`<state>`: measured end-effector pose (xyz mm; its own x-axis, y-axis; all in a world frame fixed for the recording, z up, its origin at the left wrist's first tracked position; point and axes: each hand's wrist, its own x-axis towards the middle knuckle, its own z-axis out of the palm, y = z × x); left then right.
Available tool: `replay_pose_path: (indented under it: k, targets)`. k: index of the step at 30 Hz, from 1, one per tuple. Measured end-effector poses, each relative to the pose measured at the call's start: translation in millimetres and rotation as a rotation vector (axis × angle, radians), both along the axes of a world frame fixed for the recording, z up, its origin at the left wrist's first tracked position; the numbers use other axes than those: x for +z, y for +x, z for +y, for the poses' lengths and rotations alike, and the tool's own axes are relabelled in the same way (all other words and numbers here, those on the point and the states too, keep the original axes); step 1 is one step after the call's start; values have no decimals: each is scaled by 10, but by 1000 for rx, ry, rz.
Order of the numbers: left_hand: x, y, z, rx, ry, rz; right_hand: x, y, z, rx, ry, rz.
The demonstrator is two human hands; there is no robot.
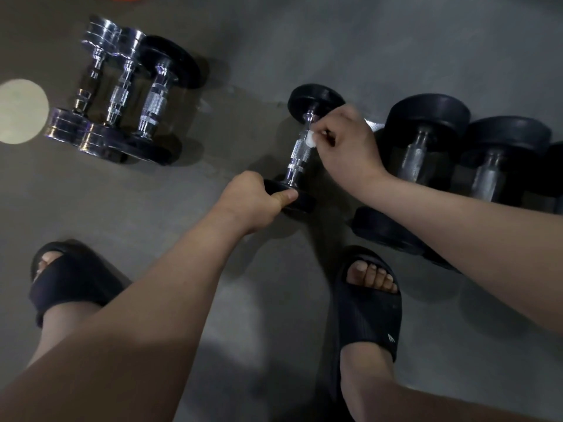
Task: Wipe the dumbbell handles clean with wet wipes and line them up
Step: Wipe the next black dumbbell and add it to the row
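Chrome catches the dim light as a person in black slippers bends over a small dumbbell on the grey concrete floor. It sits midway between a neat row of three dumbbells on the person's left and a cluster of larger black dumbbells on the right. The left hand is wrapped round the near end plate, thumb laid along its rim, bracing the weight. The right hand has its fingertips drawn tight together, pinching a small white wad of wet wipe against the upper part of the handle, just below the far plate.

The job in hand looks to be cleaning this handle before it joins the row. Doing it well would likely mean running the wad down the whole knurled length to the near collar. The bracing hand could roll the bar so the underside is reached too, with enough pressure for the wipe to work into the grooves. So small a wad may shred on the knurling, and refolding it to a fresh face would probably help.
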<state>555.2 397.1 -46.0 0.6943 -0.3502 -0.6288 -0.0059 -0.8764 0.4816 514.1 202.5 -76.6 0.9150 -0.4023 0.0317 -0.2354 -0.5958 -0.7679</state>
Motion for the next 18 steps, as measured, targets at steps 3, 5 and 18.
replay_pose_path:
  k: [3, 5, 18]
  targets:
    - [-2, -2, 0, 6, -5, 3, -47, -62, 16, 50, -36, 6]
    - [-9, -1, -1, 7, -1, -1, -60, -102, 27, 102, -45, 6]
    - [-16, -14, -7, 21, -16, -6, -52, 111, -54, 318, -432, 40]
